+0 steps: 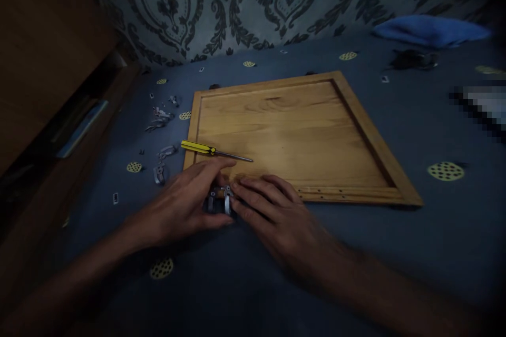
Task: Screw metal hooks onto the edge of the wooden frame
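A panel [296, 126] lies on the surface [395, 253], with a screwdriver [197, 147] across its left side and a hinge [227, 204] at its near left corner, between the left hand [184, 200] and right hand [279, 216]. Loose fittings [159, 174] lie left of the panel, beside a cabinet [43, 37] farther left. Behind, to the right, is a cloth [430, 30], before the wall [241, 5].

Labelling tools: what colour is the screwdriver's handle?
Yellow with dark stripes; the handle shows best in the head view.

I can read no words or numbers here; the small white marks [115, 198] on my blue cloth [253, 279] are too tiny
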A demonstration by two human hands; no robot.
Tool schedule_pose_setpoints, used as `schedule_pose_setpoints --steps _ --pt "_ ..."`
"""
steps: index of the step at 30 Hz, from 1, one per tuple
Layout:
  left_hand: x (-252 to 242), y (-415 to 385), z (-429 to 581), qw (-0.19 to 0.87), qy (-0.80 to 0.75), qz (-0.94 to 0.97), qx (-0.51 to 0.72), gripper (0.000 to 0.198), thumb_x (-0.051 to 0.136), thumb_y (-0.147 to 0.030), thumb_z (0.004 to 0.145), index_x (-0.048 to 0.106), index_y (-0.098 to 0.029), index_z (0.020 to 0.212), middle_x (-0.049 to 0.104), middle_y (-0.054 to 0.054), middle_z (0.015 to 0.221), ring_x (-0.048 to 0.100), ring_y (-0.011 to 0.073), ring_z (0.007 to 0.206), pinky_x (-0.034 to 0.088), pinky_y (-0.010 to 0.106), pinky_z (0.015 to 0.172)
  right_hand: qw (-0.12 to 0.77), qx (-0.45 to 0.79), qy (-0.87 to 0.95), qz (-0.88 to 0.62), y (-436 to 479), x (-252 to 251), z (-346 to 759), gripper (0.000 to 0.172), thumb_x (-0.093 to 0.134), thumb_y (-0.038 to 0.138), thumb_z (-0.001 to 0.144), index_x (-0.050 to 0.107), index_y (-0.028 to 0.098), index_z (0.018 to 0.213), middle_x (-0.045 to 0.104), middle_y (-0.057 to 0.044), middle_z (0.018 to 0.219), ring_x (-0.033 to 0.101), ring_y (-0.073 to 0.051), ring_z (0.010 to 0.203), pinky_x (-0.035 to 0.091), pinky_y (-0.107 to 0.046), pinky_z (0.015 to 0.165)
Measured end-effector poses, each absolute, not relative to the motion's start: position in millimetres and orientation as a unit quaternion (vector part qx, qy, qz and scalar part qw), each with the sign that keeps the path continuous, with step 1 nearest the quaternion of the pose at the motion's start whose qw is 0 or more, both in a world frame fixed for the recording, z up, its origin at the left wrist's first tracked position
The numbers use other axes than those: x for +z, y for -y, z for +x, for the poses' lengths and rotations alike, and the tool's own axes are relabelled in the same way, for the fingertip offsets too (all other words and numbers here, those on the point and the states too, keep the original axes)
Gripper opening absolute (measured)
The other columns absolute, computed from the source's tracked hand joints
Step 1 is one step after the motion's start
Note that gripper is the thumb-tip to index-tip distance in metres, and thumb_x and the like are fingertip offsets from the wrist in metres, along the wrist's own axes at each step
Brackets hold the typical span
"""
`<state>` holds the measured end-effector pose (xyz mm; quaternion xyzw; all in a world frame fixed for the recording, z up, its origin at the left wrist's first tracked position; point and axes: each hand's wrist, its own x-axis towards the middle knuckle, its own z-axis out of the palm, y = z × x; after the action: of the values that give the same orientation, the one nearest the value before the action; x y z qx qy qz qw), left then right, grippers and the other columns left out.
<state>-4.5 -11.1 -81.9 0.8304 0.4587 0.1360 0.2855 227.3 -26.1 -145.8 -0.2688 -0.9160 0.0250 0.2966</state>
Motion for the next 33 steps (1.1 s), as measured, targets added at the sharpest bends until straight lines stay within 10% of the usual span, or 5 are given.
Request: schedule_pose_setpoints --steps 28,33 --pt "-76 10 -5 0.323 -0.462 0.814 0.139 0.074 0.083 -0.033 0.080 0.043 -0.030 0.142 0.065 0.006 0.121 0.066 0.0262 0.111 0.055 0.041 0.094 0.295 -0.002 0.905 -0.306 37 -143 222 0.035 0.048 0.010 0.100 0.070 0.016 0.126 0.075 -0.011 0.125 0.061 -0.026 0.120 0.043 -0.051 0.109" --pt "-62 -12 -29 0.216 -0.460 0.837 0.203 0.036 0.064 -0.046 0.097 0.060 -0.025 0.125 0.069 0.006 0.112 0.066 0.0241 0.104 0.053 0.037 0.089 0.315 -0.009 0.901 -0.299 36 -141 221 0.032 0.050 0.006 0.097 0.071 0.011 0.121 0.076 -0.011 0.122 0.063 -0.026 0.116 0.043 -0.048 0.107"
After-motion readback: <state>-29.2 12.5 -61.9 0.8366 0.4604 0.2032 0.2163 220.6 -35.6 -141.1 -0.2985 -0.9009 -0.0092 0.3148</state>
